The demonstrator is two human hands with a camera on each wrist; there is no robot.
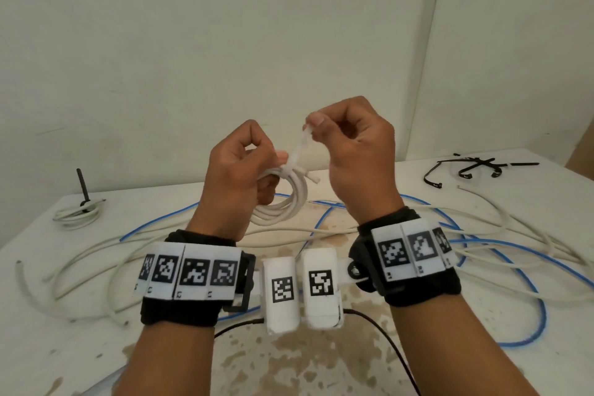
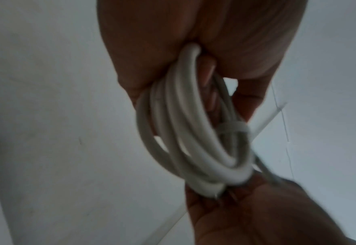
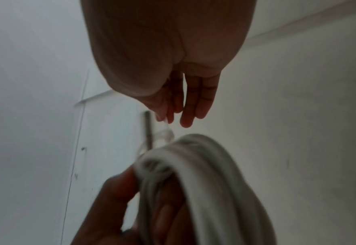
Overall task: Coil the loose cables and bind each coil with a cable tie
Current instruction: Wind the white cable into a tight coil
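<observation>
So we're cinching right now. Our left hand point(image 1: 239, 167) is gripping the white coil point(image 1: 283, 199), fingers curled through the loops and holding them bunched just under the tie, up in the air above the counter point(image 1: 353, 363). Our right hand point(image 1: 352, 151) is pinching the free tail of the clear cable tie point(image 1: 300, 151) between thumb and forefinger, other fingers loosely curled, and pulling it up and away from the coil. In the left wrist view the band is already sitting round the strands point(image 2: 233, 128), so we're guessing it's threaded and just needs snugging.

Tips for doing this bit well, as far as we can judge:
- We're keeping the left thumb right beside the tie head so the loops aren't sliding apart while the tail runs through.
- We're pulling in line with the head, not sideways, or the strap is going to twist.
- We're stopping once the strands aren't shifting; crushing the jacket isn't helping anyone.
- One short cable end is poking out beside the tie, worth tucking in first.

Further out from the coil: loose white cables point(image 1: 96, 267) and a blue cable point(image 1: 514, 267) are sprawling on the counter below it, a bound coil point(image 1: 77, 214) is sitting far left, and spare black ties point(image 1: 475, 169) are lying far right.
</observation>
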